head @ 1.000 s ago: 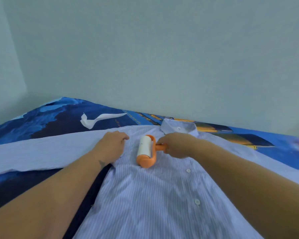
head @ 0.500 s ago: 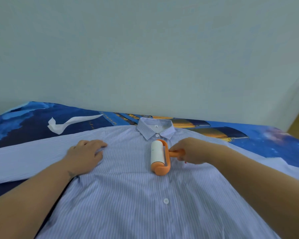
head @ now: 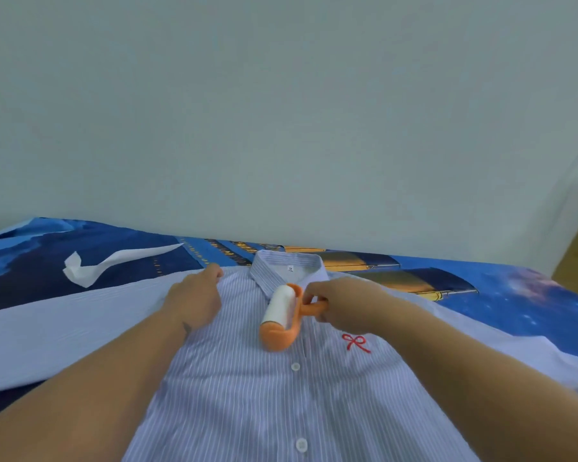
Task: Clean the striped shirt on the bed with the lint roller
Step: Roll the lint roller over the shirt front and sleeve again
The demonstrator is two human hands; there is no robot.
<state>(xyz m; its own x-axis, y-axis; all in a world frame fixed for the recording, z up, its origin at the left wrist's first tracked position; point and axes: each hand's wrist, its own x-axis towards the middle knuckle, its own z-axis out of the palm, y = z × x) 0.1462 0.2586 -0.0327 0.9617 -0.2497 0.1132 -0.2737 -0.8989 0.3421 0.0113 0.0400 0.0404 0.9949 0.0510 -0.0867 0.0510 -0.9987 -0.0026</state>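
Observation:
A pale blue striped shirt [head: 247,395] lies flat and buttoned on the bed, collar toward the wall, with a small red bow stitched on its chest. My right hand [head: 344,305] grips the orange handle of the lint roller [head: 281,315], whose white roll rests on the shirt just below the collar. My left hand [head: 194,298] lies palm down on the shirt's left shoulder, fingers curled toward the collar, pressing the cloth flat.
The bed [head: 514,301] has a dark blue printed sheet and stands against a plain pale wall. A used white sticky sheet [head: 114,261] lies crumpled on the bed at the back left. The shirt's left sleeve [head: 64,328] is spread out to the left.
My left hand has slid up and right to the shoulder beside the collar. The roller has tilted and sits closer to the collar. The view has shifted, showing the red bow.

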